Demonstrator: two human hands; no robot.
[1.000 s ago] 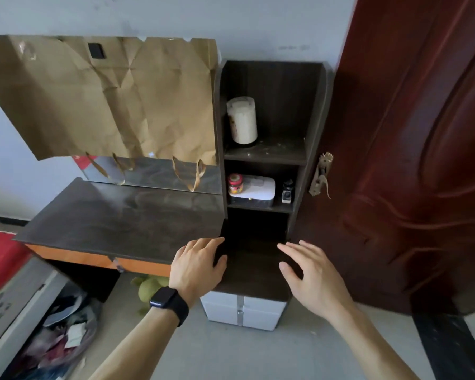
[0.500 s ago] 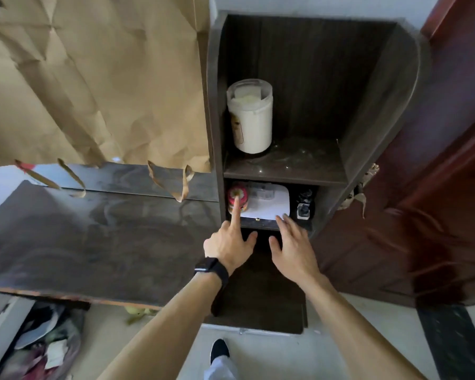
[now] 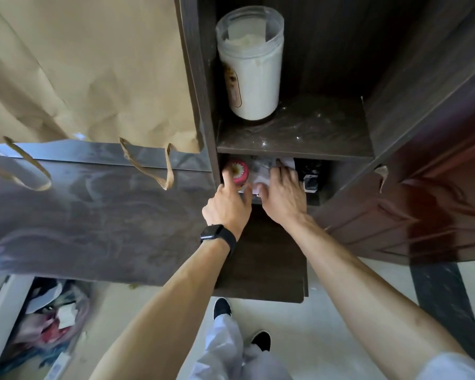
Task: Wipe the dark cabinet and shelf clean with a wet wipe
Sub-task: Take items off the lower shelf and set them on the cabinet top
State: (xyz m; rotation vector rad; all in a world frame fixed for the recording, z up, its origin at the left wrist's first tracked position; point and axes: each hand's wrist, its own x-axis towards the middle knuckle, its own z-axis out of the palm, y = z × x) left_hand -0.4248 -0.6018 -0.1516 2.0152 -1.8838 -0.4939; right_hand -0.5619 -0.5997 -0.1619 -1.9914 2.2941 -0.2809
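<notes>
Wiping not started, I judge: shelf (image 3: 313, 133) dusty, no wipe out. Right hand (image 3: 284, 193) flat, fingers together, on white pack (image 3: 259, 175), likely wipes, in lower cabinet (image 3: 195, 78) bay. Left hand (image 3: 228, 207): index straight on pink jar (image 3: 239, 171).

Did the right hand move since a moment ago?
Yes. The right hand went forward into the lower shelf: its fingers were at the front edge of the white pack, and now lie over it.

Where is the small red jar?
Head view: the small red jar stands at the left end of the lower shelf, beside the white pack, against the left hand.
</notes>
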